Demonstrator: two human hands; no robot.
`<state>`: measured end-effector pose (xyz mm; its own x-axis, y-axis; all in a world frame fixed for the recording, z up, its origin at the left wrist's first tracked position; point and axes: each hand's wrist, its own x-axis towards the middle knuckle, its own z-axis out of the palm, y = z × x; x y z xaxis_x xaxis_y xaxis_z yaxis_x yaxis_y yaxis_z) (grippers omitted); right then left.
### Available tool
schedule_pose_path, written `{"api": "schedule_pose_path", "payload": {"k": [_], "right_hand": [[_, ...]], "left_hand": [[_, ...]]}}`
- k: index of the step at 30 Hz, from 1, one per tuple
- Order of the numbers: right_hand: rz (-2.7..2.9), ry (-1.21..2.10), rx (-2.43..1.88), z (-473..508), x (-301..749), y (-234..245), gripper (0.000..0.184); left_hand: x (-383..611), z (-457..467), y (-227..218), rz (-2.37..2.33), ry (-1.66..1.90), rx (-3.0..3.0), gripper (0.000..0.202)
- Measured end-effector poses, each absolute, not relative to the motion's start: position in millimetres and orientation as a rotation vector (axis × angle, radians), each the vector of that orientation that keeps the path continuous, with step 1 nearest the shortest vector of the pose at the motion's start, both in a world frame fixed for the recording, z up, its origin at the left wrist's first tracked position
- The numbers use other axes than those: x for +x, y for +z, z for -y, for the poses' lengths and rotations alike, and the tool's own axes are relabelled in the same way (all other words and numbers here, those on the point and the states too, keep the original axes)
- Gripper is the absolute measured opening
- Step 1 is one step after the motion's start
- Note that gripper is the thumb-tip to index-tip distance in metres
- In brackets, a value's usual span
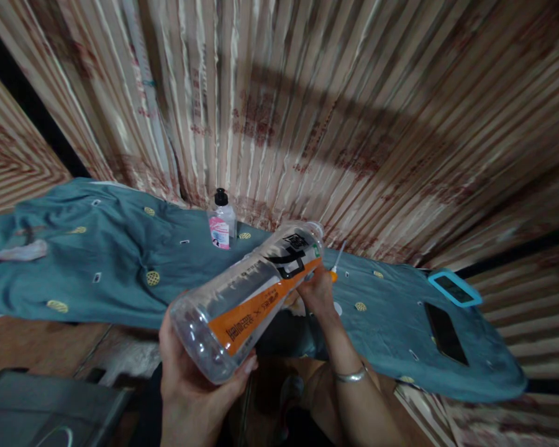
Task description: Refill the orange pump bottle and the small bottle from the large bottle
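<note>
A large clear plastic bottle (pixel 246 298) with an orange and black label lies tilted across both my hands, its neck pointing up and to the right. My left hand (pixel 195 379) is wrapped round the bottle's base. Near the neck end, my right hand (pixel 317 290) grips the bottle from below and behind; part of its fingers is hidden. Just beyond the right hand, a thin tool with an orange part (pixel 334 275) and a pale shaft rests on the green patterned cloth (pixel 177 248). A small pump bottle (pixel 221 223) with a black top and pink label stands behind the big bottle.
To the right on the cloth lie a dark phone (pixel 446 333) and a light-blue framed device (pixel 455 288). A pale item (pixel 23 251) lies at far left. Pleated printed sheeting (pixel 279 112) hangs behind. A grey box-like object (pixel 51 403) stands at lower left.
</note>
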<state>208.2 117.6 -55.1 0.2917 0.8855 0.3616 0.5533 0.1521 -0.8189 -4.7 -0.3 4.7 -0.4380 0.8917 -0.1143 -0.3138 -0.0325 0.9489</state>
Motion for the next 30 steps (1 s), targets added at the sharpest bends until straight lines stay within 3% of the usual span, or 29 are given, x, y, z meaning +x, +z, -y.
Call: {"api": "schedule_pose_path", "payload": {"k": [22, 30], "right_hand": [[1.41, 0.317, -1.499, -124.5, 214.7, -69.2, 0.056], [1.44, 0.303, -1.488, -126.4, 218.0, -75.5, 0.067]], "left_hand": [[-10.8, -8.6, -25.1, -0.845, 1.637, 0.634, 0.079], [-14.8, -22.4, -49.8, -0.778, 1.593, 0.642, 0.069]]}}
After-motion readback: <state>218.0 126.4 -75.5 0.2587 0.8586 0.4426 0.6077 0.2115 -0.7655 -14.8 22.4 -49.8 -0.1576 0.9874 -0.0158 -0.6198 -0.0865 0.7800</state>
